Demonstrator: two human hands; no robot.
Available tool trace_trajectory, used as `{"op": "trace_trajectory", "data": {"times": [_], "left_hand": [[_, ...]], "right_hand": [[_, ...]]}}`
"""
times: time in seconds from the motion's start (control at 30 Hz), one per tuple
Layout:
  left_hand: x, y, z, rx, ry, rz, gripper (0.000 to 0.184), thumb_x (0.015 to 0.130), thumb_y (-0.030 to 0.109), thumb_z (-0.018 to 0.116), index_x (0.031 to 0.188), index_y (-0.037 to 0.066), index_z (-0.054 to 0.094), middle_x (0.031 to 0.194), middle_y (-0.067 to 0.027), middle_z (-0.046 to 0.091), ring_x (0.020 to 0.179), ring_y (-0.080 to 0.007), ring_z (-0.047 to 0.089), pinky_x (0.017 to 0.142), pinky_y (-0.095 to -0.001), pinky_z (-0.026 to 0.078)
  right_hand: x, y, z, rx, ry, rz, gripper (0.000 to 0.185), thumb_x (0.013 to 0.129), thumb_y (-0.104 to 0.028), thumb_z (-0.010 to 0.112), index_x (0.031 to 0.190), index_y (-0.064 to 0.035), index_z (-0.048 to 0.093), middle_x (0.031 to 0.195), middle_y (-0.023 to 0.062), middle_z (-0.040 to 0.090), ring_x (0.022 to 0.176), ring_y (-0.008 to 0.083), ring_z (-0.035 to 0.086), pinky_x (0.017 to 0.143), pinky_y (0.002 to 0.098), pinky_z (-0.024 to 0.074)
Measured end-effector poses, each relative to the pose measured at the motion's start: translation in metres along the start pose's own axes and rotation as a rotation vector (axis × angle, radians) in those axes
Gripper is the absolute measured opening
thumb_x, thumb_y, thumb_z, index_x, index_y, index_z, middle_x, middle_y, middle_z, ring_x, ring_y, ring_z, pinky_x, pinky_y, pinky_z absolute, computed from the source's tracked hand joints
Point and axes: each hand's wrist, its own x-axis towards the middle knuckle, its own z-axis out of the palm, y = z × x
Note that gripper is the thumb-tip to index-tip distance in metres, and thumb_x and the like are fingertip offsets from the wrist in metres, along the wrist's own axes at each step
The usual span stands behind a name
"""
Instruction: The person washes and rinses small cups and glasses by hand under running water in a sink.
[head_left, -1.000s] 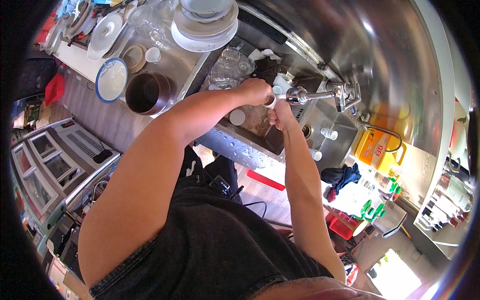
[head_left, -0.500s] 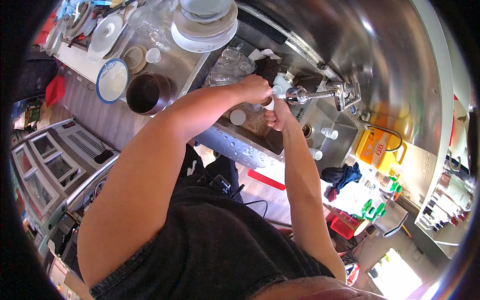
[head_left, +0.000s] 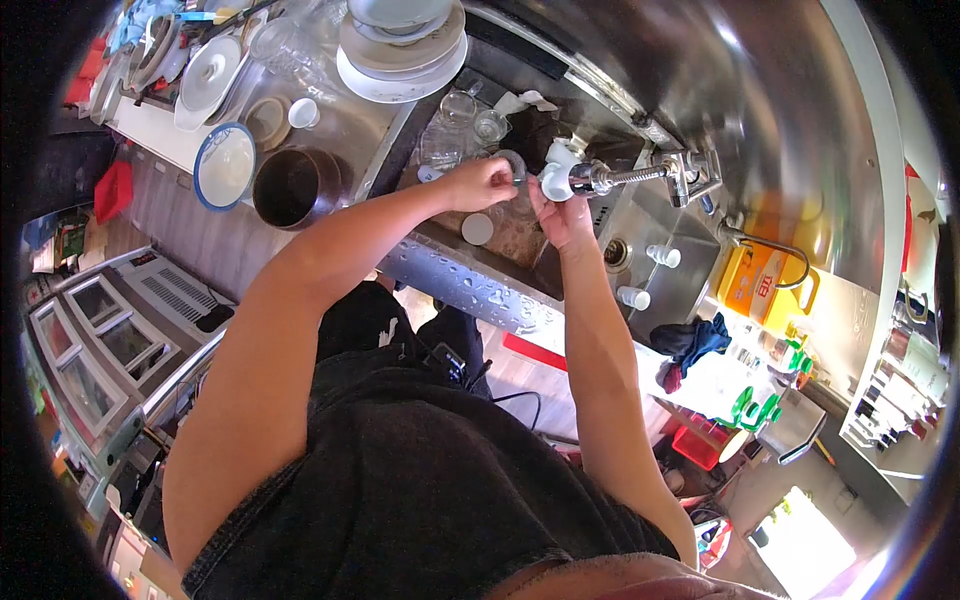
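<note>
Under the tap's spout (head_left: 585, 180), my right hand (head_left: 564, 222) holds a small white cup (head_left: 555, 184) with its fingers round the lower side. To its left, my left hand (head_left: 480, 184) is closed, fingertips pinched together. A greyish round thing (head_left: 515, 163) shows at those fingertips; its kind is unclear. Another white piece (head_left: 562, 153) sits just behind the held cup, partly hidden. Below my hands, a white round cup or lid (head_left: 477, 229) lies in the sink basin (head_left: 520, 245). Glass cups (head_left: 460, 107) stand behind my left hand.
Stacked plates (head_left: 400, 75), a brown pot (head_left: 290, 187) and a blue-rimmed bowl (head_left: 224, 166) stand on the left counter. Two white cups (head_left: 633, 297) lie in the right basin. A yellow jug (head_left: 757, 285) stands farther right. The sink's wet front edge (head_left: 460, 290) runs before me.
My hands have moved apart. The left has drawn back to the left, and the white cup has come up under the tap in my right hand, its fingers now more extended.
</note>
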Motion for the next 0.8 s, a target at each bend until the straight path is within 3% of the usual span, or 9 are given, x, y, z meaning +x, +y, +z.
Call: {"op": "trace_trajectory", "data": {"times": [0.2, 0.3, 0.33, 0.4, 0.47, 0.53, 0.67, 0.73, 0.8], "left_hand": [[-0.016, -0.024, 0.006, -0.233, 0.117, -0.036, 0.025, 0.085, 0.021, 0.064, 0.097, 0.001, 0.056, 0.084, -0.0063, 0.06, 0.072, -0.012, 0.056, 0.067, -0.0278, 0.046], [-0.025, -0.024, 0.005, -0.348, 0.141, -0.157, 0.025, 0.086, 0.021, 0.063, 0.098, 0.0, 0.056, 0.082, -0.006, 0.06, 0.07, -0.0118, 0.057, 0.066, -0.0275, 0.046], [-0.028, -0.023, 0.003, -0.342, 0.139, -0.154, 0.025, 0.086, 0.021, 0.063, 0.098, 0.0, 0.056, 0.082, -0.006, 0.06, 0.07, -0.0118, 0.057, 0.066, -0.0275, 0.046], [-0.037, -0.02, -0.002, -0.251, 0.168, -0.174, 0.026, 0.087, 0.023, 0.062, 0.099, 0.0, 0.056, 0.08, -0.0057, 0.06, 0.069, -0.0118, 0.057, 0.065, -0.0272, 0.046], [-0.046, -0.017, -0.006, -0.246, 0.187, -0.19, 0.026, 0.087, 0.023, 0.061, 0.098, 0.0, 0.056, 0.078, -0.0055, 0.06, 0.069, -0.0117, 0.057, 0.064, -0.0269, 0.046], [-0.053, -0.015, -0.008, -0.242, 0.202, -0.205, 0.027, 0.088, 0.024, 0.06, 0.098, 0.0, 0.056, 0.077, -0.0052, 0.06, 0.069, -0.0116, 0.057, 0.064, -0.0266, 0.045], [-0.06, -0.014, -0.012, -0.182, 0.225, -0.24, 0.026, 0.088, 0.024, 0.058, 0.098, 0.0, 0.056, 0.077, -0.0053, 0.061, 0.068, -0.0117, 0.058, 0.063, -0.0263, 0.045], [-0.062, -0.014, -0.013, -0.183, 0.223, -0.243, 0.025, 0.089, 0.023, 0.058, 0.098, 0.0, 0.057, 0.077, -0.0054, 0.062, 0.068, -0.0118, 0.058, 0.063, -0.0263, 0.046], [-0.065, -0.012, -0.012, -0.17, 0.208, -0.243, 0.024, 0.089, 0.023, 0.057, 0.098, 0.0, 0.057, 0.077, -0.0054, 0.062, 0.067, -0.0114, 0.058, 0.063, -0.0262, 0.046]], "right_hand": [[-0.001, 0.004, -0.011, 0.188, -0.122, 0.033, 0.025, 0.091, -0.026, 0.057, 0.108, -0.0083, 0.056, 0.101, 0.0095, 0.062, 0.087, 0.0242, 0.062, 0.076, 0.0379, 0.0538], [-0.009, 0.0, -0.004, -0.23, -0.167, -0.057, 0.029, 0.083, -0.019, 0.067, 0.105, -0.0023, 0.059, 0.093, 0.0058, 0.062, 0.086, 0.0188, 0.059, 0.076, 0.0308, 0.0477], [-0.009, 0.002, -0.005, -0.226, -0.169, -0.062, 0.029, 0.083, -0.019, 0.067, 0.105, -0.0023, 0.059, 0.093, 0.0058, 0.062, 0.086, 0.0188, 0.059, 0.076, 0.0308, 0.0477], [-0.012, 0.008, -0.003, -0.715, 0.01, -0.521, 0.03, 0.079, -0.014, 0.071, 0.103, -0.0001, 0.06, 0.094, 0.0098, 0.064, 0.085, 0.0191, 0.061, 0.077, 0.0311, 0.0486], [-0.02, 0.007, 0.0, -0.877, 0.033, -0.576, 0.038, 0.076, -0.015, 0.074, 0.107, 0.0006, 0.059, 0.095, 0.0104, 0.064, 0.084, 0.0175, 0.06, 0.077, 0.0307, 0.0477], [-0.031, 0.004, 0.01, -1.273, 0.109, -0.732, 0.041, 0.075, -0.017, 0.075, 0.109, 0.0004, 0.058, 0.095, 0.0106, 0.064, 0.084, 0.0179, 0.061, 0.078, 0.0319, 0.0478], [-0.039, 0.005, 0.021, -1.383, 0.182, -0.793, 0.047, 0.073, -0.02, 0.075, 0.114, -0.0035, 0.057, 0.093, 0.0122, 0.065, 0.085, 0.0198, 0.062, 0.077, 0.0323, 0.0475], [-0.035, 0.001, 0.023, -1.512, 0.234, -0.639, 0.051, 0.073, -0.022, 0.075, 0.115, 0.0001, 0.056, 0.098, 0.0156, 0.064, 0.088, 0.0288, 0.062, 0.079, 0.0353, 0.0478], [-0.031, 0.006, 0.018, -1.445, 0.165, -0.685, 0.049, 0.073, -0.023, 0.075, 0.111, 0.0013, 0.056, 0.098, 0.0175, 0.063, 0.089, 0.0306, 0.062, 0.079, 0.0362, 0.0478]]}}
